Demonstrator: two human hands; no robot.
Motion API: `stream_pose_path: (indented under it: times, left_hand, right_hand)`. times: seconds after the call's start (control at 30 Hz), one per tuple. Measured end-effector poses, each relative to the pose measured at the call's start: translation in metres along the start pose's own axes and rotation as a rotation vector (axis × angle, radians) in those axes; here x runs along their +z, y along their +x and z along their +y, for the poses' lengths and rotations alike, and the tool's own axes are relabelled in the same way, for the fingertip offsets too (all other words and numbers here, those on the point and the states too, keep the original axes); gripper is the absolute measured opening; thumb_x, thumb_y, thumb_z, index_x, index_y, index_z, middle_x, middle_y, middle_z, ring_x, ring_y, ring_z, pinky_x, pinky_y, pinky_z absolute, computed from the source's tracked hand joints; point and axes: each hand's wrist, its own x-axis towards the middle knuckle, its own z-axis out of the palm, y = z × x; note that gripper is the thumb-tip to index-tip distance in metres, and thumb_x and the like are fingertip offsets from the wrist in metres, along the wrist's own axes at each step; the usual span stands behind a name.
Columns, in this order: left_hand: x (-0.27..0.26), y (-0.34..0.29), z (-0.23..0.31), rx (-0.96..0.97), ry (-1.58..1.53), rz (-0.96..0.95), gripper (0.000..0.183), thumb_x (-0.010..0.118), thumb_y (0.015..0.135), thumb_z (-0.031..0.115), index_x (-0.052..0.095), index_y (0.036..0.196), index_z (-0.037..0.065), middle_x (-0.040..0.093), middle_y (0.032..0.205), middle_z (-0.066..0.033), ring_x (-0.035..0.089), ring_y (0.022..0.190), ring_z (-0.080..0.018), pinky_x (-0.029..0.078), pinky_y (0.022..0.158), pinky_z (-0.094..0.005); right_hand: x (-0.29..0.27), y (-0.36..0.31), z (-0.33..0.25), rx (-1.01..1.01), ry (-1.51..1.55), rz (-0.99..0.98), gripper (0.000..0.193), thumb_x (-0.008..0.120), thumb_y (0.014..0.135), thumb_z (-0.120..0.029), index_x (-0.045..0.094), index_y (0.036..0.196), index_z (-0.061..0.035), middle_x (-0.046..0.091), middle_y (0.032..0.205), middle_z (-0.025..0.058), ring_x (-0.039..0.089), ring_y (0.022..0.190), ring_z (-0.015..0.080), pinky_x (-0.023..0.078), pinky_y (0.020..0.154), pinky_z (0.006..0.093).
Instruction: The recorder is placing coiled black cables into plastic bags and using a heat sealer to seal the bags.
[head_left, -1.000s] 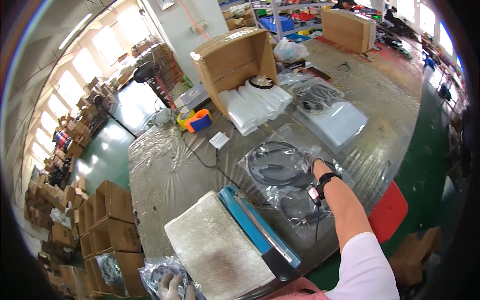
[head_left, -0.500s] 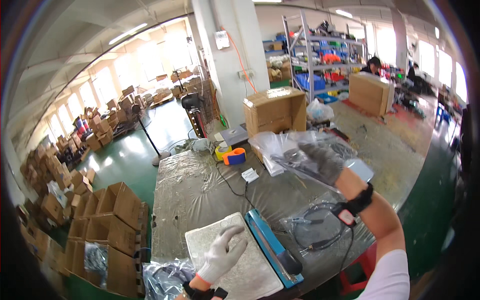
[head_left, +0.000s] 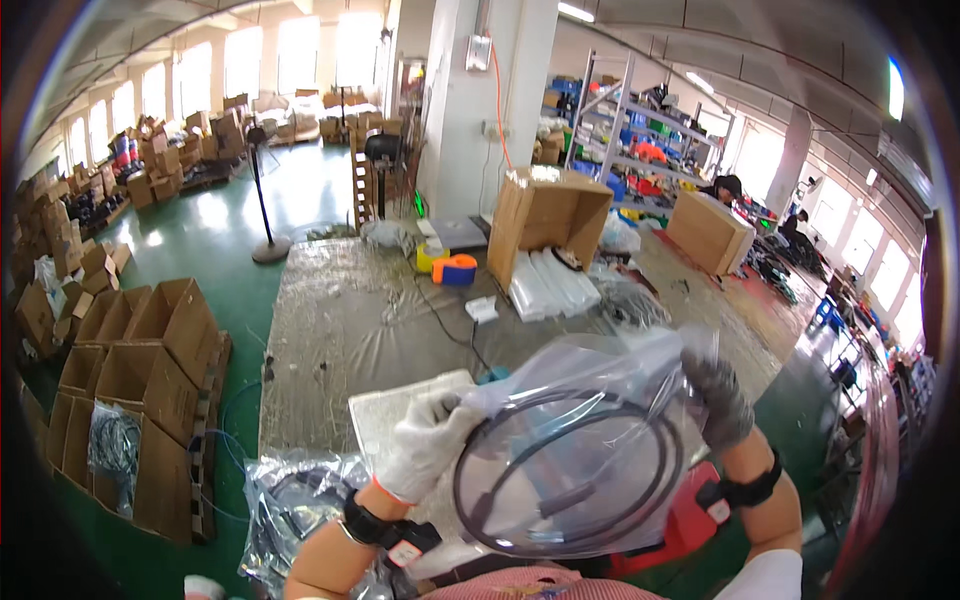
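A clear plastic bag (head_left: 600, 370) is stretched between my two hands above the near part of the table. Through its film shows a coiled black cable (head_left: 470, 500), apparently inside it. My left hand (head_left: 432, 440), in a white glove, pinches the bag's upper left edge. My right hand (head_left: 718, 395), in a grey glove, grips the upper right edge. Under the bag lies a white board (head_left: 400, 410), partly covered. The blue bar-shaped device beside the board is mostly hidden; its teal end (head_left: 492, 376) shows past the bag.
Bagged cables (head_left: 290, 510) lie at the near left. An open carton (head_left: 535, 210) with clear plastic bags (head_left: 550, 285) before it stands farther back, near tape rolls (head_left: 452, 268). A red stool (head_left: 690, 510) is at the near right. Cartons (head_left: 150, 340) stack on the left floor.
My right hand has come back from the plastic near the carton toward me. My left hand, open before, has closed on the bag. The cable bag is now raised between both hands.
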Motion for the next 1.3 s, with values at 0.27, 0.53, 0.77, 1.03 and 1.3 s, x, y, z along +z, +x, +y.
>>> stream_pose_path:
  times: [0.27,0.53,0.77,1.03,1.3]
  left_hand:
    - [-0.026,0.063,-0.099,-0.072,1.237,-0.282,0.031,0.051,0.089,0.038,0.069,0.090,0.013,0.067,0.081,-0.0133,0.065,0.077,-0.0301,0.050,0.069,-0.0395]
    - [0.017,0.088,-0.197,-0.403,1.154,-0.317,0.033,0.052,0.090,0.039,0.069,0.093,0.011,0.067,0.089,-0.0158,0.063,0.085,-0.0351,0.048,0.077,-0.0421]
    - [0.034,0.100,-0.189,-0.591,1.122,-0.332,0.034,0.052,0.091,0.041,0.068,0.094,0.011,0.066,0.086,-0.0164,0.064,0.083,-0.0338,0.049,0.076,-0.0406]
    - [-0.011,0.107,-0.195,-0.731,1.124,-0.164,0.040,0.048,0.091,0.048,0.068,0.100,0.015,0.067,0.091,-0.0123,0.064,0.087,-0.0315,0.048,0.080,-0.0400]
    - [-0.020,0.104,-0.211,-0.641,1.232,-0.127,0.038,0.045,0.092,0.046,0.067,0.101,0.017,0.068,0.097,-0.0099,0.064,0.092,-0.0308,0.049,0.082,-0.0405]
  right_hand:
    - [0.131,-0.095,-0.021,0.838,0.558,-0.758,0.029,0.062,0.090,-0.028,0.062,0.107,-0.0049,0.064,0.088,0.0003,0.058,0.076,0.0106,0.049,0.071,0.0266]
    - [0.184,-0.128,0.128,0.993,0.504,-0.304,0.043,0.066,0.081,-0.014,0.054,0.122,-0.0052,0.064,0.091,0.0064,0.060,0.084,0.0162,0.049,0.079,0.0295]
    - [0.297,-0.023,0.191,0.841,0.538,-0.306,0.028,0.062,0.081,-0.015,0.064,0.106,-0.0018,0.067,0.093,0.0172,0.064,0.088,0.0267,0.048,0.081,0.0356]
    - [0.289,-0.001,0.221,1.116,0.922,0.024,0.037,0.058,0.090,-0.035,0.061,0.109,-0.0046,0.064,0.087,0.0026,0.057,0.074,0.0145,0.047,0.066,0.0300]
    - [0.166,-0.060,0.078,0.613,0.310,-0.547,0.064,0.061,0.084,-0.038,0.043,0.134,-0.0028,0.045,0.126,0.0283,0.048,0.113,0.0403,0.040,0.097,0.0433]
